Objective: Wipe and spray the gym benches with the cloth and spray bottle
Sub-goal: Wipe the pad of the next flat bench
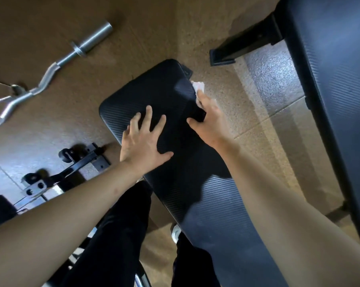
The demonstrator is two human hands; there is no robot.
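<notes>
Both bare forearms reach far over the black gym bench (pixel 175 96). On its pad the left hand (pixel 142 139) lies flat, fingers straight and spread. At the pad's right edge the right hand (pixel 208 119) curls over, thumb on top, pinning the white cloth (pixel 198 85) against it.

No writing, label, brand mark, number or sign can be read anywhere in the head view. The ribbed black pad of the near bench (pixel 175 96), the pad of the second bench (pixel 340 79) at the right, the white cloth (pixel 198 85) and the steel curl bar (pixel 50 73) on the floor all show plain surfaces with no legible marking. The metal frame parts (pixel 71 168) at lower left are too dim and blurred to tell whether they carry any.
</notes>
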